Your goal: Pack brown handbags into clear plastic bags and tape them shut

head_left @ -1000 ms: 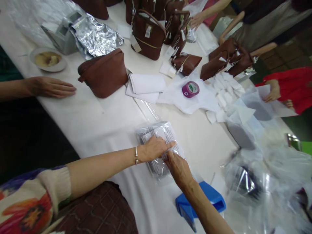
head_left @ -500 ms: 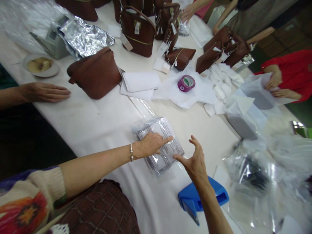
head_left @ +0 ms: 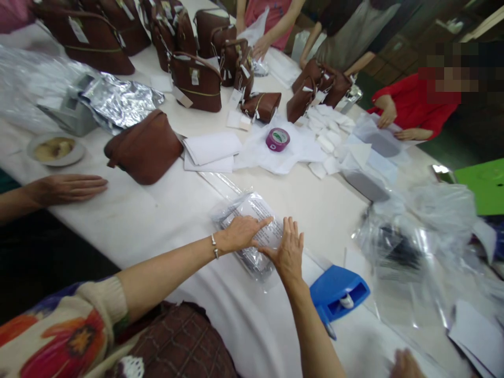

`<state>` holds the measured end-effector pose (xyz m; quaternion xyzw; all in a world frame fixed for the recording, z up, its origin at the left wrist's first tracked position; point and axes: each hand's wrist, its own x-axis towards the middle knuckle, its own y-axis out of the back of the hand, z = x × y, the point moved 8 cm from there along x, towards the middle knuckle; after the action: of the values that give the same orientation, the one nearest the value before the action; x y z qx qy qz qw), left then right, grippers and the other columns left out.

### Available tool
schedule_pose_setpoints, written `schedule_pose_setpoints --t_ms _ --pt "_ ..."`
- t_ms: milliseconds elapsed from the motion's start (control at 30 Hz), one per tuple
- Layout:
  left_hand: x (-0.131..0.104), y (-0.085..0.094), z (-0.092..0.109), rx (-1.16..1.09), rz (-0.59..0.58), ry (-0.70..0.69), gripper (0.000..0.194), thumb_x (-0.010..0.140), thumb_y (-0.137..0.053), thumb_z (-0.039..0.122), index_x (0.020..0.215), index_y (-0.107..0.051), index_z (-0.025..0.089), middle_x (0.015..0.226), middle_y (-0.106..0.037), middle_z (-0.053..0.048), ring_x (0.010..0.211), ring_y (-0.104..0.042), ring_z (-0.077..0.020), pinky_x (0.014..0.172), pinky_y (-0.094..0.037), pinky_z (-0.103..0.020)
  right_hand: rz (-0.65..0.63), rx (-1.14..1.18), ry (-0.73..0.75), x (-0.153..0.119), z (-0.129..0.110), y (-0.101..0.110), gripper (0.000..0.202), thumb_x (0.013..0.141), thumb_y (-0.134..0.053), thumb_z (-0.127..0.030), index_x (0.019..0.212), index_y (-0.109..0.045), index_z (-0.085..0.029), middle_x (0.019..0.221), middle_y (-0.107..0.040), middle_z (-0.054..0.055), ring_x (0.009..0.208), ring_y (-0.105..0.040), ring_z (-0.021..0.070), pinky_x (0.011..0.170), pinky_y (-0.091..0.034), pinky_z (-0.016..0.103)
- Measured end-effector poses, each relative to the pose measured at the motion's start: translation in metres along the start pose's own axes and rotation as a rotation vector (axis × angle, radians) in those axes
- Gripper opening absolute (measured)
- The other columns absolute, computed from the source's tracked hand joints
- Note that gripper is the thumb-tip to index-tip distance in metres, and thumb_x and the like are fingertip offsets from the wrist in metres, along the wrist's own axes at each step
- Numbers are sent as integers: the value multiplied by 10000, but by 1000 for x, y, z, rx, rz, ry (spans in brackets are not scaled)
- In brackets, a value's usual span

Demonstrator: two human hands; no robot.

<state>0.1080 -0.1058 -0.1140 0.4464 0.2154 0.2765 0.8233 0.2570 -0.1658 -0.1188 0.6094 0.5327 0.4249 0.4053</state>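
Note:
A clear plastic packet (head_left: 252, 207) with a printed white sheet inside lies on the white-covered table, in front of me. My left hand (head_left: 241, 233), with a bracelet at the wrist, rests on the packet, its index finger pointing across the print. At the packet's right side is my right hand (head_left: 288, 249), fingers raised and thumb stretched over the plastic toward my left hand. Neither hand grips anything. A blue tape dispenser (head_left: 334, 289) stands just right of my right forearm.
Brown handbags (head_left: 196, 84) stand along the far side. Purple tape (head_left: 277, 139), folded white paper (head_left: 212, 149) and a brown bag (head_left: 147, 147) lie beyond the packet. Another person's hand (head_left: 74, 188) rests at left. Plastic bags (head_left: 401, 252) cover the right. A person in red (head_left: 417, 105) handles sheets.
My right hand has moved left onto the packet's edge, its fingers now more upright. The view has shifted, showing more of the far side. A blurred hand has appeared at the bottom right.

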Motion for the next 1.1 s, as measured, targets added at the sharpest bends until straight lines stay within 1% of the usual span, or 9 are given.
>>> schedule_pose_setpoints --t_ms 167,267,467,600,667,733,800,900,1100 --pt "-17 24 -38 -424 108 -27 708 837 -670 138 1459 -347 238 1069 -625 -25 843 -639 -129 791 -529 -243 -45 24 -95 1 5 -24 1225 662 -786 -604 1552 -72 -156 1568 -294 236 1473 -210 385 1141 -193 649" --pt "-24 36 -57 -336 197 -4 474 824 -568 29 1263 -517 200 1128 -573 -37 825 -614 -101 838 -534 -249 -73 77 -124 5 6 -23 1214 647 -802 -569 1550 -92 -177 1577 -287 212 1485 -176 377 1154 -159 648" --pt "-16 37 -65 -152 215 59 331 822 -624 84 1129 -550 185 1089 -569 -46 837 -605 -148 841 -529 -297 3 487 -352 -10 19 6 1168 615 -791 -569 1520 -192 -138 1576 -265 246 1477 -220 360 1173 -209 588" --pt "-16 42 -73 -57 265 118 336 794 -737 240 1075 -564 177 1093 -594 -94 1060 -551 -285 953 -445 -429 450 715 -666 -103 68 63 848 702 -725 -571 1370 -401 -161 1406 -521 202 1325 -491 312 1101 -390 493" --pt "-17 43 -80 -30 290 159 420 781 -760 302 1115 -545 169 1146 -598 -127 1094 -534 -322 953 -419 -449 715 587 -945 -177 98 90 639 678 -721 -585 1136 -540 -178 1152 -661 141 1117 -627 299 1009 -474 465" --pt "-16 42 -88 -19 284 208 476 770 -769 363 1137 -530 176 1170 -610 -129 1088 -549 -323 926 -417 -420 806 419 -1176 -235 118 101 533 608 -729 -600 919 -574 -196 927 -675 87 962 -652 296 929 -508 463" --pt "-12 36 -100 -40 239 263 462 760 -760 443 1082 -541 193 1118 -637 -96 1044 -577 -300 870 -422 -370 765 394 -1270 -262 133 94 517 522 -743 -604 798 -569 -203 765 -649 52 839 -653 288 825 -540 448" --pt "-3 21 -121 -155 133 329 468 714 -742 557 930 -529 201 950 -637 -38 891 -597 -247 735 -407 -304 682 544 -1242 -257 152 67 534 469 -719 -637 734 -562 -201 653 -627 26 694 -658 251 665 -564 379" --pt "7 2 -141 -322 24 353 552 625 -700 669 775 -425 215 659 -476 57 613 -446 -146 577 -303 -249 688 645 -1189 -237 165 43 426 622 -695 -591 754 -500 -236 621 -567 -46 609 -628 172 593 -534 302"
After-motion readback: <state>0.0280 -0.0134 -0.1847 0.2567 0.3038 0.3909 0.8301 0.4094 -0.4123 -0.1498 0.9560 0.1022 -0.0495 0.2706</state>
